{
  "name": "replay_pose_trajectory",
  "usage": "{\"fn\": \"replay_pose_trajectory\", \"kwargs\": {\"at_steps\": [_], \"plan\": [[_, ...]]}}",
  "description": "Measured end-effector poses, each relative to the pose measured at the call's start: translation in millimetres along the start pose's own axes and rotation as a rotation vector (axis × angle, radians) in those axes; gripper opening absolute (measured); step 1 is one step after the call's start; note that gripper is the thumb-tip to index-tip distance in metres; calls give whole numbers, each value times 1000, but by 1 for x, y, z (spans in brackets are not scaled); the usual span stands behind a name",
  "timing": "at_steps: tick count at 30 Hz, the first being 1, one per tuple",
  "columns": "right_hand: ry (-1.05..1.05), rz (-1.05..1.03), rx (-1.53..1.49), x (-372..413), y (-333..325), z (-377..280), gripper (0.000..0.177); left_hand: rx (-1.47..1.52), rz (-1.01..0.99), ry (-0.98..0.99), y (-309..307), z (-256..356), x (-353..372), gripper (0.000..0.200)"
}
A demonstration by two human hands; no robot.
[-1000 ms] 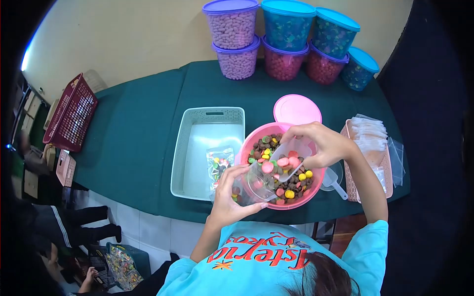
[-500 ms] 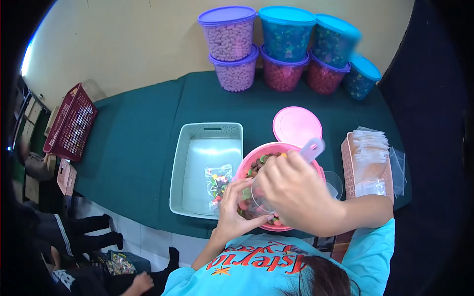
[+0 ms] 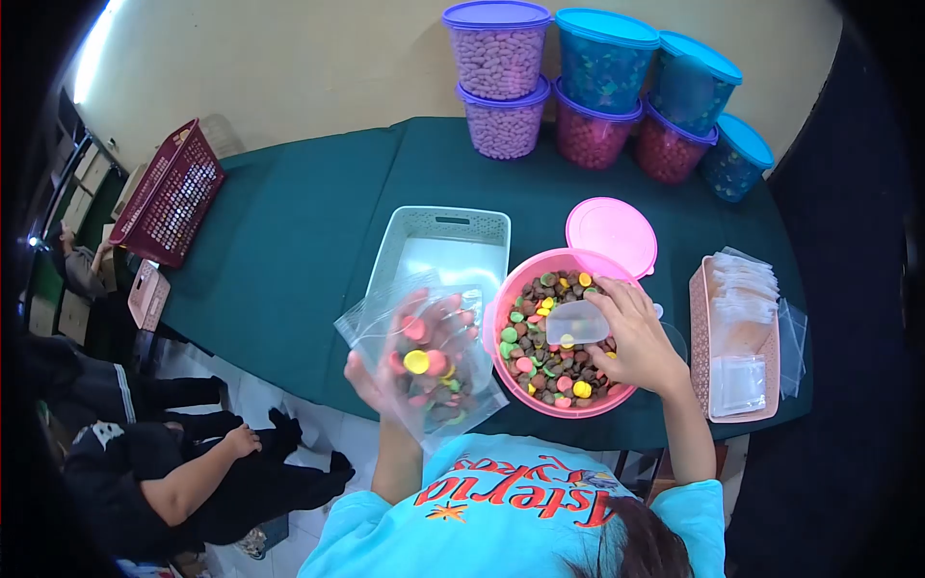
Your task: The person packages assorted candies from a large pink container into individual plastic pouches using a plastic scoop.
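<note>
A clear plastic bag (image 3: 445, 393) holding brown, pink, yellow and green candies is in my left hand (image 3: 364, 380), raised in front of the pale green tray (image 3: 390, 236). The fingers show through the film behind the bag. To the right stands a round pink tub (image 3: 492, 323) of mixed candy drops (image 3: 533, 371). My right hand (image 3: 638, 339) reaches over its right side, gripping a translucent scoop (image 3: 570, 322) that lies over the candies. The bag hides the tray's lower part.
A pink lid (image 3: 612, 234) lies behind the tub. At right, a pink basket (image 3: 701, 356) holds clear bags (image 3: 744, 289). Lidded candy buckets (image 3: 599, 72) stand stacked along the wall. A maroon basket (image 3: 178, 197) sits at the table's left end. People (image 3: 193, 472) sit at lower left.
My left hand has lifted the bag off the tub, up and left over the tray. My right hand has lowered the scoop from the bag's mouth to the candies. The view has shifted.
</note>
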State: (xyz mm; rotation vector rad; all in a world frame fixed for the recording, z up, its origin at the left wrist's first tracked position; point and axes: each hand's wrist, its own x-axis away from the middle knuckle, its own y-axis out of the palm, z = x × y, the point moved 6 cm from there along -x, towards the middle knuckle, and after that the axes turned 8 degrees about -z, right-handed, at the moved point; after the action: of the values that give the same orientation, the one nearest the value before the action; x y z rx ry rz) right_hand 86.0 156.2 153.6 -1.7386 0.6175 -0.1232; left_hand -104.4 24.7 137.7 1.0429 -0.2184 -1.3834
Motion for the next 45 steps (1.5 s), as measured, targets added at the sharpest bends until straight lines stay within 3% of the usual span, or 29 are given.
{"fn": "replay_pose_trajectory", "kwargs": {"at_steps": [2, 4, 6, 8, 9, 11, 13, 15, 18, 21, 29, 32, 34, 45], "plan": [[22, -13, -149, 4, -10, -16, 46, -56, -19, -20, 6, -10, 0, 92], [-23, -69, -706, 8, -7, -28, 38, 55, -48, -126, 17, -29, 1, 93], [73, -105, -1092, 16, 5, -40, 27, 115, 4, -180, 15, -50, 10, 92], [110, 22, -1241, 23, 21, -43, 26, 606, -111, -293, 12, -79, 26, 91], [106, 161, -1160, 24, 23, -44, 24, 611, -116, -303, 19, -85, 26, 91], [173, 282, -1157, 27, 29, -43, 23, -70, 20, -378, 19, -95, 25, 69], [261, 455, -1162, 32, 27, -39, 21, -139, 39, -338, 21, -98, 15, 62], [285, 434, -1114, 40, 39, -29, 21, -207, 64, -290, 20, -97, 10, 54], [301, 408, -1082, 42, 43, -25, 20, -668, 100, -304, 15, -84, 5, 30], [245, 584, -1108, 40, 33, -20, 19, -683, 86, -248, 18, -83, -7, 22], [301, 632, -1087, 39, 32, -3, 13, -646, 41, -170, 26, -87, -26, 16], [316, 627, -1030, 37, 34, 2, 12, -774, -8, -159, 20, -86, -30, 14], [343, 604, -1008, 36, 29, 1, 12, -1011, -67, -122, 20, -85, -33, 12], [291, 361, -1209, 20, 37, 1, 17, -709, -55, -258, 9, -98, -35, 18]]}}
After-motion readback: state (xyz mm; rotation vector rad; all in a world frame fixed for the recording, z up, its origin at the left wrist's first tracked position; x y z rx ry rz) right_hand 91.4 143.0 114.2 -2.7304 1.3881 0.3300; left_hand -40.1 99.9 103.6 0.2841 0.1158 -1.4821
